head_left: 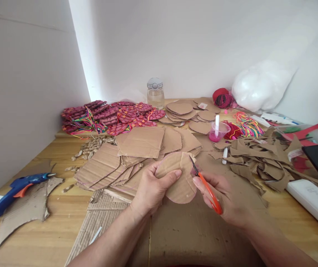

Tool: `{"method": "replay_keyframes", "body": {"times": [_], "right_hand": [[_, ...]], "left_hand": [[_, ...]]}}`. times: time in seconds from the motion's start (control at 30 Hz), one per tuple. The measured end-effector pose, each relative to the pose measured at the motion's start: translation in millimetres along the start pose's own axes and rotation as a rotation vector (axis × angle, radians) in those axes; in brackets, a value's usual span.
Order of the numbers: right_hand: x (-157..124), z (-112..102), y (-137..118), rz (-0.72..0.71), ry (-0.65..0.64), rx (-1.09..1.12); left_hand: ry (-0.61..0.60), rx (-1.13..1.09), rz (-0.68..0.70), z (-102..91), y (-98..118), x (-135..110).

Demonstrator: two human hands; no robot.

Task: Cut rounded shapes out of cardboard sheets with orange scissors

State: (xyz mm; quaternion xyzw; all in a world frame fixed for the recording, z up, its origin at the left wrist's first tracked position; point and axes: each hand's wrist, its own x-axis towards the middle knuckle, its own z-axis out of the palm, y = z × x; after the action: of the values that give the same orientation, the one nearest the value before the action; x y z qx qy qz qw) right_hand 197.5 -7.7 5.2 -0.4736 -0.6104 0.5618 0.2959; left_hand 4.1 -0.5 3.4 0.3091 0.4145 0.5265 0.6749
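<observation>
1 glue gun [10, 196], 1 jar [155, 98]

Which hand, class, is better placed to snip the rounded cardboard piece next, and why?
Probably the right hand: it holds the orange-handled scissors, their blades at the rim of the rounded cardboard piece, which the left hand grips.

- Stacked cardboard [141, 142] is blocking the left hand [153, 187] from the back edge of the worktop [63, 217].
- Cardboard scraps [270, 160] and a white case [311, 205] are crowding the right edge.
- Near the left edge, bare worktop is leaving a lane between glue gun [10, 197] and cardboard mat [100, 217].
</observation>
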Motion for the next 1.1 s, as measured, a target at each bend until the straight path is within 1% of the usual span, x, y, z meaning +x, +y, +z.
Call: {"method": "replay_keyframes", "body": {"times": [0.1, 0.2, 0.37, 0.5, 0.6, 0.73, 0.93, 1.1], "right_hand": [[0, -1, -4, -0.001, 0.010, -0.046], [0, -1, -3, -0.014, 0.018, -0.095], [-1, -1, -3, -0.032, 0.021, -0.115], [-1, 0, -8, -0.034, 0.029, -0.183], [1, 1, -7, -0.021, 0.043, -0.133], [1, 2, 1, 0.000, 0.060, -0.060], [0, 0, 7, 0.001, -0.005, 0.032], [-1, 0, 10, 0.002, -0.023, 0.058]], "left_hand": [[-0.013, 0.008, -0.027, -0.2, 5, 0], [-0.024, 0.022, -0.014, -3.1, 4, 2], [-0.028, 0.043, 0.009, -8.2, -1, 5], [-0.063, 0.061, 0.008, -10.7, 2, 5], [-0.095, 0.101, -0.009, -12.3, 6, 4], [-0.134, 0.160, -0.018, -13.5, 6, 4], [-0.118, 0.152, -0.034, -14.1, 7, 4], [-0.105, 0.144, -0.039, -15.4, 9, 5]]}}
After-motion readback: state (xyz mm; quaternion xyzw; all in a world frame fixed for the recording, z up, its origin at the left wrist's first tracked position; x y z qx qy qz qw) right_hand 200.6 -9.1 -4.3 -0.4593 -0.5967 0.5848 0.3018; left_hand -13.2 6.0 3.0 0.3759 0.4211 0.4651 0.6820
